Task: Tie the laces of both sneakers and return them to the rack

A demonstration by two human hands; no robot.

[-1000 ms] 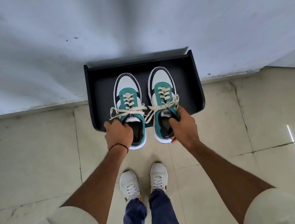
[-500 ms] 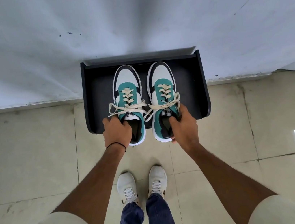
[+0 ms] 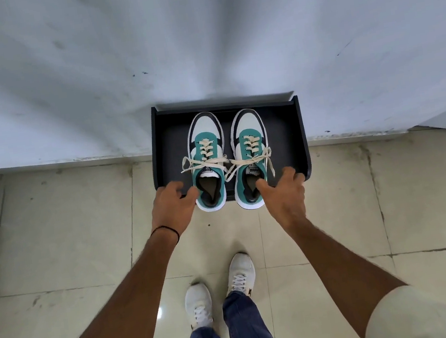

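A pale wall (image 3: 86, 59) fills the upper half of the view, and a tiled floor (image 3: 53, 235) spreads below it. The black rack (image 3: 286, 137) stands on the floor against the wall.

Both teal, white and black sneakers now rest on the rack side by side, toes toward the wall. The left sneaker (image 3: 205, 131) and right sneaker (image 3: 248, 125) sit close together without touching, and their heels jut a little past the rack's front edge.

Half a second ago each hand gripped its sneaker at the heel opening; both grips have since let go. The left hand (image 3: 171, 207) hovers at the rack's front left edge with fingers spread and loosely bent, holding nothing, its thumb just beside the left sneaker's collar. The right hand (image 3: 284, 194) is likewise spread and holds nothing. Its thumb reaches over the right sneaker's opening, possibly brushing the collar, though the angle does not settle that.

The person's own white shoes (image 3: 198, 304) stand on the tiles below, the right foot ahead of the left where earlier they were nearly level.

The cream laces (image 3: 203, 163) are tied in bows on both sneakers, with loops and ends splayed sideways. The inner ends cross the gap between the two sneakers. A thin black band (image 3: 167, 229) circles the left wrist.
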